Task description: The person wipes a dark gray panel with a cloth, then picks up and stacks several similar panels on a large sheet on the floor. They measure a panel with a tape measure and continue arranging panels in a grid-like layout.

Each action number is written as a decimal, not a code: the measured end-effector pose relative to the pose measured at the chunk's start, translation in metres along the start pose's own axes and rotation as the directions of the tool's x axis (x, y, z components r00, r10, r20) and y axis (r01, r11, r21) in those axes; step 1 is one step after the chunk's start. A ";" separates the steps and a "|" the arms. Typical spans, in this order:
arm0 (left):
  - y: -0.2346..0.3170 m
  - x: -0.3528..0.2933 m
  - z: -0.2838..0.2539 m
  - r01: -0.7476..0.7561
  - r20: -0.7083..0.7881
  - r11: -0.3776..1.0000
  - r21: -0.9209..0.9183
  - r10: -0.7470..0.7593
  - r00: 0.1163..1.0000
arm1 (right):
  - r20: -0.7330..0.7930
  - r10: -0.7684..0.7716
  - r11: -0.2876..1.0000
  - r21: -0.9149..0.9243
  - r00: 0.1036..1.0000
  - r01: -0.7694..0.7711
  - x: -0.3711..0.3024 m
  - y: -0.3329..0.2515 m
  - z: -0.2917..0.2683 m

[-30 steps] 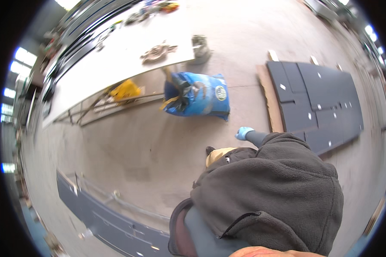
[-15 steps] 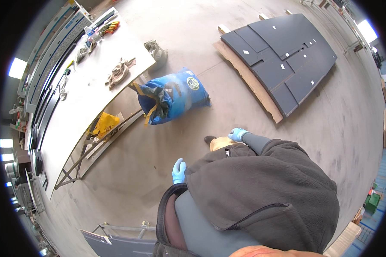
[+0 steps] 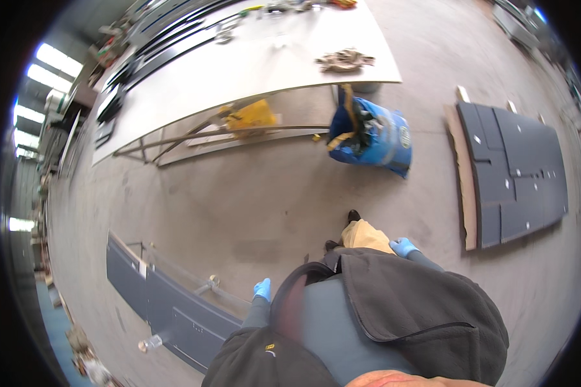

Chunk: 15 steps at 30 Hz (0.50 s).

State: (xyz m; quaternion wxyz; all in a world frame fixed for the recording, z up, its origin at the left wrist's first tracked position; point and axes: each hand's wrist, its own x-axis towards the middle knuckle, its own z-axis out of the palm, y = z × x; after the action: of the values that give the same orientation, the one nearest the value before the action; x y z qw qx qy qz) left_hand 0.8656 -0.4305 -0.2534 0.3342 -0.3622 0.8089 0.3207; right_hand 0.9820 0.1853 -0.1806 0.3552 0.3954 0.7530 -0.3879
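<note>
My left hand [image 3: 262, 289], in a light blue glove, hangs beside my body at the near left, its fingers loosely bent and holding nothing that I can see. Nearest to it is a dark grey panel [image 3: 193, 332] on a metal frame. On the other side, my right hand [image 3: 403, 247], gloved alike, hangs by my beige trouser leg [image 3: 368, 237] with its fingers loosely curled and no object visible in it. Both hands are open and touch none of the things around. A blue sack [image 3: 384, 138] with its mouth open stands ahead, beside the table.
A long white table [image 3: 252, 71] carries a crumpled cloth [image 3: 345, 60] and dark strips. Below it is a yellow bag [image 3: 250, 116] by the metal legs. Dark grey panels [image 3: 516, 155] lie on wooden supports at the right. A clear bottle-like thing [image 3: 150, 342] rests beside the near-left panel.
My view has turned left, so the table, sack and stacked panels now sit further right. More of the near-left panel shows. Both hands still hang at my sides.
</note>
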 end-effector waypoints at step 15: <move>0.151 0.093 -0.007 -0.280 0.260 0.959 -0.052 0.284 0.923 | 0.068 -0.166 0.908 -0.379 0.984 0.179 0.149 -0.301 0.004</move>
State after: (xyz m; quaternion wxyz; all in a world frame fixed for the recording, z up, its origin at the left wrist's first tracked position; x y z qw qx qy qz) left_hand 0.6954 -0.3901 -0.2794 0.3870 -0.1985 0.7984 0.4164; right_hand 0.6562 0.1133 -0.2167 0.4028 0.2434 0.8402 -0.2695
